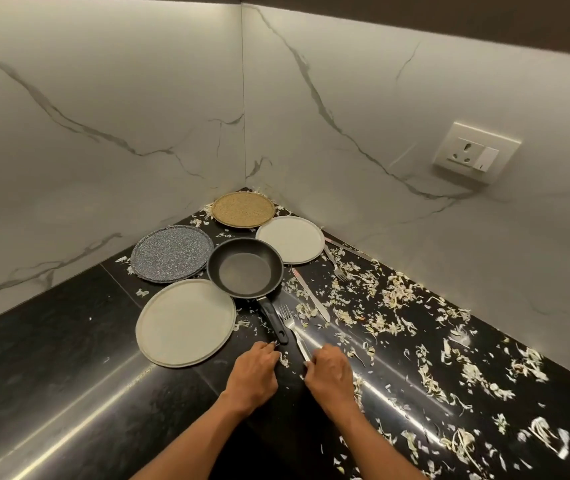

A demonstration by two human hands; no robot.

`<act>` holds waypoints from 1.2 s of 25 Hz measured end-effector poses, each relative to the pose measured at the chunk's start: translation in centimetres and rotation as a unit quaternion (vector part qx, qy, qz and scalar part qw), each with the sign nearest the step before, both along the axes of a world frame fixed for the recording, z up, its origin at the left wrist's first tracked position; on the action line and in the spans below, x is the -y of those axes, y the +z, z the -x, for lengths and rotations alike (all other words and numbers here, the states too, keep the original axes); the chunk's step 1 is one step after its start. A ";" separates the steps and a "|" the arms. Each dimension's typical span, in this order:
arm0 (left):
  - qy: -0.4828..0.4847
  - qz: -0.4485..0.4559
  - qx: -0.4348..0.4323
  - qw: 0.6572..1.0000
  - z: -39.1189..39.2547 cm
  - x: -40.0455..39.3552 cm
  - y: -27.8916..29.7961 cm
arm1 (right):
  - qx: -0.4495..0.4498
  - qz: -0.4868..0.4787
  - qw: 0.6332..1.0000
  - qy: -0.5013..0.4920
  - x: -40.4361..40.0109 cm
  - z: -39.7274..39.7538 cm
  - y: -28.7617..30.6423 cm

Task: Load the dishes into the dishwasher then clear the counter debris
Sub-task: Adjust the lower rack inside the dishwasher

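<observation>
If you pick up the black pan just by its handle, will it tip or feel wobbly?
Probably a bit. The pan has a wide round bowl and one short handle off to the side, so most weight likely sits away from the grip and it may dip forward. It looks stiff and empty, so nothing should spill. Its rim overlaps the near plate, which it might nudge.

Text check | I read no text, labels, brands or numbers | wall socket (476,152), up right of both hands, shows plain face | plates, pan unmarked
</observation>
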State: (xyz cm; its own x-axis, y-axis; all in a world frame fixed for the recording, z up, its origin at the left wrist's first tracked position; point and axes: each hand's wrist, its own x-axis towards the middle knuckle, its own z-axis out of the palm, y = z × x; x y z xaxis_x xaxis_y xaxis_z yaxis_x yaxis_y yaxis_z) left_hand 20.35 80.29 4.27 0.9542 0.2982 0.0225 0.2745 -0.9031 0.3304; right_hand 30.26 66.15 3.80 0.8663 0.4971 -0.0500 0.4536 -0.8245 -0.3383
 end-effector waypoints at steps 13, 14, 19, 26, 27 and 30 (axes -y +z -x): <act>-0.033 0.015 0.001 0.999 -0.1 2.5 0.3 | -0.093 0.067 0.990 -0.084 1.2 -1.5 3.4; -0.041 0.009 0.002 0.999 -0.3 2.5 0.4 | -0.091 0.073 0.990 -0.078 1.4 -1.8 3.6; -0.081 -0.012 0.020 0.996 -1.6 3.7 0.4 | -0.043 0.056 0.997 -0.036 3.3 -2.6 3.3; -0.068 0.009 0.062 0.996 -4.0 5.7 0.2 | 0.040 -0.036 0.996 -0.065 6.7 -3.5 1.4; -0.053 0.032 0.071 0.996 -4.4 6.2 0.1 | 0.037 -0.050 0.995 -0.075 7.3 -3.5 1.6; 0.022 0.183 0.077 0.980 -6.2 8.6 1.8 | 0.038 -0.088 0.992 -0.086 8.3 -3.2 1.8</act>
